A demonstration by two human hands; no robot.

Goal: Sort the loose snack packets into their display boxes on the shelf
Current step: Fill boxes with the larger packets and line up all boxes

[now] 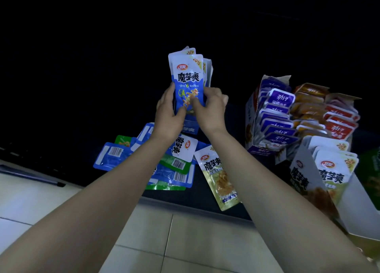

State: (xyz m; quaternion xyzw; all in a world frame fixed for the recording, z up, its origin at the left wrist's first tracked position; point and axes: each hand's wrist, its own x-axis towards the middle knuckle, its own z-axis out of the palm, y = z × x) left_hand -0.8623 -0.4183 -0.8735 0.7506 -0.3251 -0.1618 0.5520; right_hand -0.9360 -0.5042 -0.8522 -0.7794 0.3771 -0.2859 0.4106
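Upright stack of blue packets is held between both hands | left hand is curled round its left edge | right hand is pinched on its lower right | blue display box is seen just below the hands | loose packets are spread on the shelf beneath the forearms

Blue packets up front: I'm reading bright blue with white tops, black lettering, a red oval logo and a yellow corner flash. Down on the dark shelf, loose packets show blue and green backs with white barcode panels. One pale yellow packet there. On the right, purple packets, orange packets, red packets and a white box. Floor tiles look cream.
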